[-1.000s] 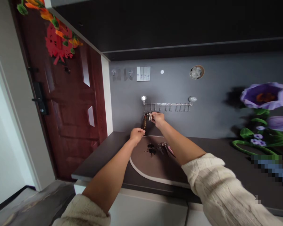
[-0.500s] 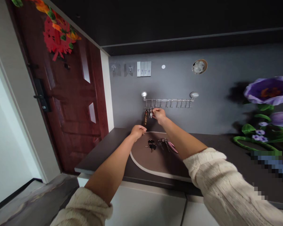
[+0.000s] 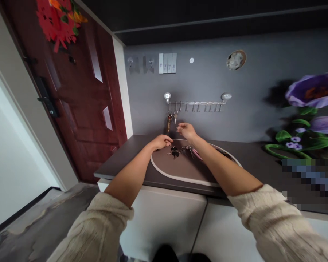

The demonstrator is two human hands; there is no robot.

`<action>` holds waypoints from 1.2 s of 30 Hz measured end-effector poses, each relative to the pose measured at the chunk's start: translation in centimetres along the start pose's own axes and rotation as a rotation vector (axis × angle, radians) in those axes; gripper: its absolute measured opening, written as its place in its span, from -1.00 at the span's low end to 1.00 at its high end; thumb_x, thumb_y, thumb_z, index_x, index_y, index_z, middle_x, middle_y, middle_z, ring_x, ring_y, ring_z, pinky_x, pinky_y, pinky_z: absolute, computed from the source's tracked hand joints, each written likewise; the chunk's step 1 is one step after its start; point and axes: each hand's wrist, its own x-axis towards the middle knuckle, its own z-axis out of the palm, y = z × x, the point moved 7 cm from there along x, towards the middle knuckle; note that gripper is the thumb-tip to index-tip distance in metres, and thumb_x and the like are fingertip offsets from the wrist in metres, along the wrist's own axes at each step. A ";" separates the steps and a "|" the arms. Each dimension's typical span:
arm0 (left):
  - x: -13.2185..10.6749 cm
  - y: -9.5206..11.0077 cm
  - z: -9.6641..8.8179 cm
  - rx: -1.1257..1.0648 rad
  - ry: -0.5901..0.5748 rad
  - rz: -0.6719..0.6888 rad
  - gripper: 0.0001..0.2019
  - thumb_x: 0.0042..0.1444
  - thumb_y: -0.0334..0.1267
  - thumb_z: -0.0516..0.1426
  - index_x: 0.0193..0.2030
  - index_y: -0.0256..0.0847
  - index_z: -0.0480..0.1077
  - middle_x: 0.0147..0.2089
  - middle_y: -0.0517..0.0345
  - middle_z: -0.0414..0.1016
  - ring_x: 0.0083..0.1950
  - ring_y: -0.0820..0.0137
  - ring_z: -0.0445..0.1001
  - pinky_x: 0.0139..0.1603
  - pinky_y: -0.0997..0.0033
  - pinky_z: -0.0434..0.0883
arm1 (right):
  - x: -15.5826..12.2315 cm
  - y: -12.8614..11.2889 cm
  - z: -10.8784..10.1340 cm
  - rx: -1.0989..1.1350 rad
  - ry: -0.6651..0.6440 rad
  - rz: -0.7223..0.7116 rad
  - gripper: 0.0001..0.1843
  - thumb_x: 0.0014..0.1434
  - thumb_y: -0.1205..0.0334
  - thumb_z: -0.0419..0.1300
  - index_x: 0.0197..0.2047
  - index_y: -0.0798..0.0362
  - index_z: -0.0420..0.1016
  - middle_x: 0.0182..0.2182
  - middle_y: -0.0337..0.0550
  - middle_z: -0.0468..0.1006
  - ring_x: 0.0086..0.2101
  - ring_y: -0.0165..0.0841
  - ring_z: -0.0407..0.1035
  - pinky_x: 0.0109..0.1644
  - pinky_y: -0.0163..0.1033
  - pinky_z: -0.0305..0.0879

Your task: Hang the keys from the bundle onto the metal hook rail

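L hand (image 3: 161,142) is lying palm-down at the top edge of the oval brown mat (image 3: 180,168), fingers pressed together; can't tell if anything's under them. R hand (image 3: 186,131) is hovering btwn mat and steel hook rail (image 3: 194,103), fingers loosely spread, pinching nothing visible.

Keys w/ brown fob (image 3: 168,122) and small silver keys (image 3: 175,117) are hanging from the rail's left hooks, up and left of R hand. Hooks to the right are hanging bare, so there's open room along the rail. Black key bunch (image 3: 175,153) is lying on mat just beside L fingertips; keys w/ pink fob (image 3: 195,154) are lying close by, right next to R forearm (image 3: 221,171).

Dark item (image 3: 225,156) is poking out behind R forearm, too cut off to ID. Dark counter (image 3: 120,163) is ending at its front edge just below mat; pixelated patch (image 3: 308,178) is masking the counter's right part.
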 end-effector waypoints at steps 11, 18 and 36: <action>-0.8 1.6 0.9 0.265 -0.078 0.240 -0.75 -0.16 -0.52 0.05 -0.30 -0.30 0.42 -0.42 0.15 0.43 -0.39 0.54 0.32 -0.27 0.53 0.24 | -3.7 1.3 -0.3 -0.552 -0.218 -0.310 -0.87 -0.14 0.43 0.18 -0.44 0.07 0.45 -0.51 -0.22 0.46 -0.47 -0.47 0.28 -0.27 -0.36 0.15; -0.6 1.7 0.9 0.411 -0.064 0.278 -0.84 -0.15 -0.44 0.09 -0.39 -0.28 0.45 -0.43 0.17 0.45 -0.38 0.50 0.33 -0.26 0.52 0.22 | -3.7 2.5 0.4 -0.780 -0.322 -0.346 -0.89 -0.06 0.36 0.11 -0.50 0.06 0.46 -0.52 -0.21 0.48 -0.48 -0.46 0.26 -0.31 -0.39 0.12; 0.0 0.7 -0.2 0.126 0.043 0.139 -0.92 -0.08 -0.36 0.08 -0.45 -0.34 0.36 -0.58 0.22 0.33 -0.53 0.59 0.27 -0.47 0.57 0.21 | -3.5 2.5 0.3 -0.768 -0.333 -0.332 -0.93 -0.08 0.32 0.15 -0.50 0.05 0.47 -0.51 -0.20 0.49 -0.49 -0.45 0.27 -0.34 -0.40 0.10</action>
